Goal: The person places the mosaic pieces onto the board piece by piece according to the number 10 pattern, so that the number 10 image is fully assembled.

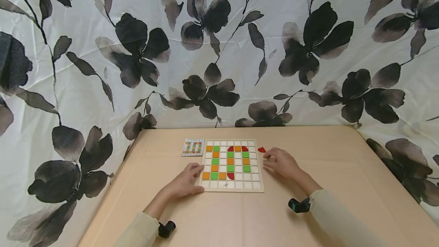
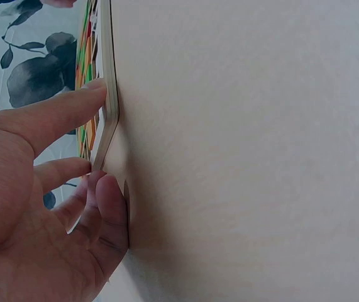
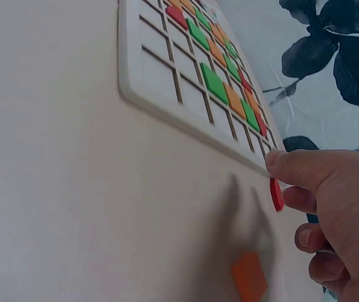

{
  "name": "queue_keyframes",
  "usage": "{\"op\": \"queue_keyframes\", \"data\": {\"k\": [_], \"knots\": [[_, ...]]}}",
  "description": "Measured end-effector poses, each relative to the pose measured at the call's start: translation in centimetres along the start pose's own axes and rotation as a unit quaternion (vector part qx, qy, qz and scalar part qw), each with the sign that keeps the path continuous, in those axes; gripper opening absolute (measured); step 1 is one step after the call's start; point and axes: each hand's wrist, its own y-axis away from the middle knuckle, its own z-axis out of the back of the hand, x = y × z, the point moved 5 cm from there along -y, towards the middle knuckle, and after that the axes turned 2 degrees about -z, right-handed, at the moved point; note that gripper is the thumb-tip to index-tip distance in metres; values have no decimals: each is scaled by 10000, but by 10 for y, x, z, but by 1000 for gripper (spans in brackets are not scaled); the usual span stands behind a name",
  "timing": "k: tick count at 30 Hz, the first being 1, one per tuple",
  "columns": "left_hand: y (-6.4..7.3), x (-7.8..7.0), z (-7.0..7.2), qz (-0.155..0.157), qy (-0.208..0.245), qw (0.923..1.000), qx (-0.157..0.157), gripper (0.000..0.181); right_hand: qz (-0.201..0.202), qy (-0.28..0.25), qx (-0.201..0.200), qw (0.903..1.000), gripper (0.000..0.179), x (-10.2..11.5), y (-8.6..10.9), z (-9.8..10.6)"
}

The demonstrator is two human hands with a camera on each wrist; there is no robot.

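A white grid board (image 1: 209, 185) with a pale wooden frame lies on the table, with green, orange and red tiles in several cells. My left hand (image 1: 186, 180) rests against its left edge, thumb by the near corner; in the left wrist view the thumb (image 2: 78, 110) touches the frame. To the right of the board, my right hand (image 1: 282, 163) hovers with bent fingers beside a loose red tile (image 1: 262, 149). The right wrist view shows this red tile (image 3: 276, 194) close to the fingertips, with no clear pinch. Below the hand lies an orange tile (image 3: 249, 277), hidden in the head view.
A small card (image 1: 193, 147) printed with a coloured grid pattern lies against the board's upper left side. The light wooden table (image 1: 233, 220) extends around the board. Behind it hangs a white cloth (image 1: 253, 98) with dark flowers.
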Motion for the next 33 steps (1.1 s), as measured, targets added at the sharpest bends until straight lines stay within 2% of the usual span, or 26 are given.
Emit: {"op": "queue_keyframes", "data": {"k": [17, 27, 33], "knots": [[0, 0, 1, -14, -6, 10000, -8, 80, 276, 78, -47, 9996, 21, -38, 38, 19], [0, 0, 2, -33, -104, 9999, -9, 80, 306, -28, 400, 9987, 27, -45, 43, 17], [-1, 1, 1, -77, -87, 9999, -9, 80, 377, 93, 340, 9987, 21, -45, 43, 17]]}}
